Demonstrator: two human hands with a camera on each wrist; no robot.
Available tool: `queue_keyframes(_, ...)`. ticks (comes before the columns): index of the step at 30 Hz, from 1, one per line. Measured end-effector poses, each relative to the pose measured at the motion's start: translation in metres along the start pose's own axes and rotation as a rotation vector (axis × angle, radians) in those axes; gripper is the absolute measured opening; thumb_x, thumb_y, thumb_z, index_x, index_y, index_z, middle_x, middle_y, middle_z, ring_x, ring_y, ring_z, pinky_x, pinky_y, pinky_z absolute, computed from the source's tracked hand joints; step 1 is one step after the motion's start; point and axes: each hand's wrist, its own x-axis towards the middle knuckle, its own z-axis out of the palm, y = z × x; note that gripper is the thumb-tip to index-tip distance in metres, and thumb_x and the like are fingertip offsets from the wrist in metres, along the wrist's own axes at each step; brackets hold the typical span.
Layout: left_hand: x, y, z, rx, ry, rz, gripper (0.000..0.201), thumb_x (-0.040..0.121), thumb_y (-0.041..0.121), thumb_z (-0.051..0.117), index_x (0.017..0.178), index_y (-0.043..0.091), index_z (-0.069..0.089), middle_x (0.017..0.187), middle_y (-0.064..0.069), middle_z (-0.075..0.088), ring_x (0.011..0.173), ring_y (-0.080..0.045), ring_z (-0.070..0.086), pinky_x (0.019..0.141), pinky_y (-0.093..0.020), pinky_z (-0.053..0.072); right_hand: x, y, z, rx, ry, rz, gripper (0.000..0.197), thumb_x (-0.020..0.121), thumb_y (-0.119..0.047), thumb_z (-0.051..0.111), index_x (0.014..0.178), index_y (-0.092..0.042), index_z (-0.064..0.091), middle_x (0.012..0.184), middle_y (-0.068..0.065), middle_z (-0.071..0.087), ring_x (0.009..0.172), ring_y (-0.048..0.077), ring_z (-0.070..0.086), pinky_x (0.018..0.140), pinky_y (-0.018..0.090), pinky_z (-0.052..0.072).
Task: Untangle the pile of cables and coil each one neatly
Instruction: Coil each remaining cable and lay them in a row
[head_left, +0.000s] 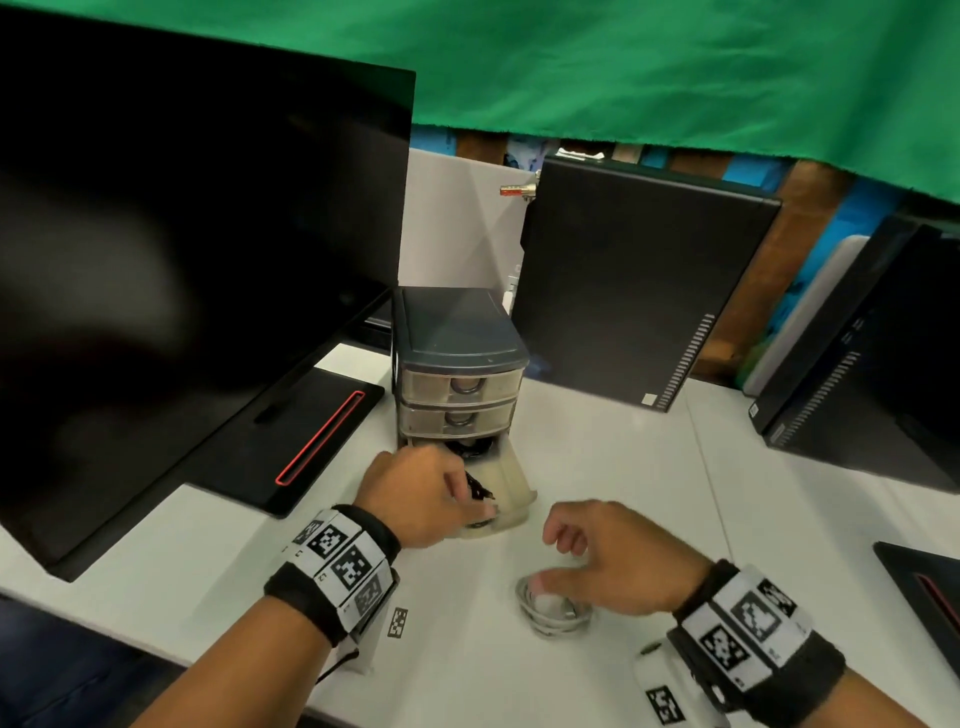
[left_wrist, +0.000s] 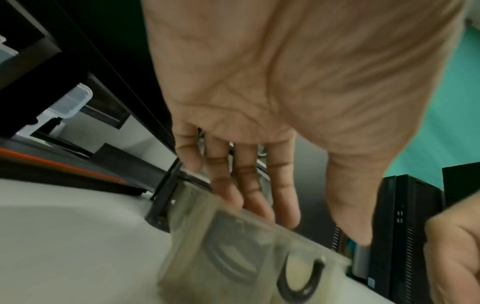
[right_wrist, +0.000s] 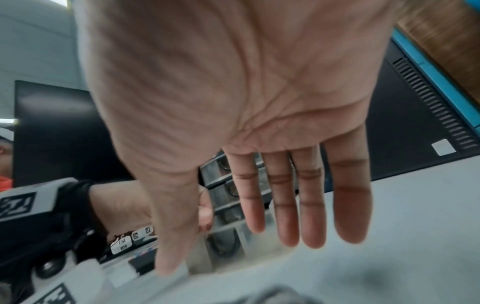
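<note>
The drawer unit (head_left: 460, 364) is standing mid-desk (head_left: 649, 493), its bottom drawer (head_left: 511, 499) pulled out and tilting down. Black cable (head_left: 479, 489) is lying inside it, apparently stowed. The left hand (head_left: 421, 493) is reaching over the drawer, fingers extended, gripping nothing visible. The right hand (head_left: 608, 558) is hovering, fingers loose, above a coiled white cable (head_left: 553, 610) on the desk. Judgement: coiling is largely done; stowing remains.

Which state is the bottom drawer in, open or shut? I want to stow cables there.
Open: the bottom drawer juts out and tilts down from the drawer unit; a black cable lies inside.
</note>
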Motion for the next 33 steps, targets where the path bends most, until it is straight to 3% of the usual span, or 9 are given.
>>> queue_keyframes(5, 0.004, 0.000, 0.011, 0.219, -0.233, 0.000, 0.054, 0.081, 0.070, 0.054, 0.121, 0.034, 0.055, 0.128, 0.009, 0.057, 0.123, -0.018, 0.049, 0.114, -0.051, 0.029, -0.010, 0.011, 0.016, -0.039, -0.097, 0.023, 0.071, 0.069, -0.067, 0.076, 0.129, -0.036, 0.052, 0.124, -0.015, 0.055, 0.113, 0.006, 0.053, 0.098, 0.029, 0.047)
queue_keyframes(7, 0.006, -0.004, 0.015, 0.220, -0.232, -0.022, 0.060, 0.081, 0.068, 0.056, 0.128, 0.032, 0.051, 0.138, 0.008, 0.049, 0.133, -0.019, 0.040, 0.117, -0.055, 0.022, -0.014, 0.014, 0.019, -0.041, -0.082, 0.022, 0.076, 0.068, -0.069, 0.076, 0.131, -0.038, 0.049, 0.125, -0.016, 0.053, 0.113, 0.005, 0.052, 0.098, 0.028, 0.046)
queue_keyframes(9, 0.007, -0.004, 0.016, 0.218, -0.151, -0.023, 0.068, 0.077, 0.067, 0.063, 0.134, 0.032, 0.050, 0.142, 0.009, 0.045, 0.137, -0.019, 0.035, 0.116, -0.053, 0.026, -0.019, 0.014, 0.021, -0.052, -0.080, 0.004, 0.081, 0.066, -0.070, 0.077, 0.134, -0.039, 0.046, 0.126, -0.017, 0.051, 0.113, 0.005, 0.052, 0.097, 0.027, 0.046)
queue_keyframes(12, 0.006, 0.006, 0.014, 0.217, -0.016, 0.022, 0.059, 0.075, 0.064, 0.067, 0.124, 0.034, 0.056, 0.121, 0.011, 0.057, 0.118, -0.015, 0.049, 0.104, -0.041, 0.039, -0.023, 0.011, 0.030, -0.116, -0.076, -0.050, 0.085, 0.064, -0.071, 0.077, 0.135, -0.039, 0.043, 0.125, -0.017, 0.049, 0.112, 0.007, 0.051, 0.097, 0.029, 0.045)
queue_keyframes(15, 0.004, 0.015, 0.011, 0.194, -0.106, -0.027, 0.039, 0.080, 0.065, 0.063, 0.102, 0.033, 0.057, 0.096, 0.013, 0.062, 0.091, -0.012, 0.058, 0.095, -0.036, 0.042, -0.021, 0.007, 0.041, -0.206, -0.031, -0.110, 0.065, 0.075, -0.061, 0.073, 0.129, -0.036, 0.047, 0.118, -0.013, 0.048, 0.107, 0.011, 0.050, 0.090, 0.030, 0.045)
queue_keyframes(18, 0.004, 0.016, 0.014, 0.233, -0.160, -0.033, 0.052, 0.083, 0.066, 0.060, 0.122, 0.032, 0.054, 0.119, 0.009, 0.062, 0.105, -0.013, 0.058, 0.102, -0.037, 0.037, -0.017, 0.006, 0.042, -0.184, 0.012, -0.117, 0.043, 0.081, -0.046, 0.069, 0.116, -0.030, 0.050, 0.110, -0.010, 0.049, 0.099, 0.013, 0.052, 0.081, 0.028, 0.044)
queue_keyframes(23, 0.002, 0.016, 0.012, 0.249, -0.217, -0.002, 0.073, 0.084, 0.062, 0.063, 0.145, 0.027, 0.044, 0.141, 0.004, 0.053, 0.127, -0.018, 0.050, 0.112, -0.036, 0.029, -0.011, 0.001, 0.041, -0.207, -0.006, -0.126, 0.038, 0.080, -0.041, 0.068, 0.110, -0.028, 0.048, 0.107, -0.009, 0.052, 0.096, 0.015, 0.052, 0.079, 0.031, 0.045)
queue_keyframes(28, 0.001, 0.009, -0.004, 0.049, -0.103, 0.019, 0.059, 0.078, 0.056, 0.075, 0.129, 0.032, 0.057, 0.123, 0.010, 0.062, 0.111, -0.012, 0.057, 0.101, -0.036, 0.046, -0.008, -0.006, 0.012, 0.044, 0.009, -0.097, 0.034, 0.075, -0.040, 0.076, 0.099, -0.031, 0.053, 0.096, -0.010, 0.062, 0.082, 0.009, 0.062, 0.073, 0.033, 0.054)
queue_keyframes(33, 0.005, -0.008, -0.015, -0.176, -0.085, -0.128, 0.046, 0.072, 0.042, 0.085, 0.108, 0.032, 0.059, 0.100, 0.014, 0.062, 0.089, -0.006, 0.061, 0.081, -0.030, 0.055, 0.025, -0.034, -0.015, 0.124, 0.279, -0.149, 0.031, 0.074, -0.038, 0.076, 0.091, -0.030, 0.052, 0.087, -0.008, 0.067, 0.075, 0.013, 0.064, 0.069, 0.038, 0.056)
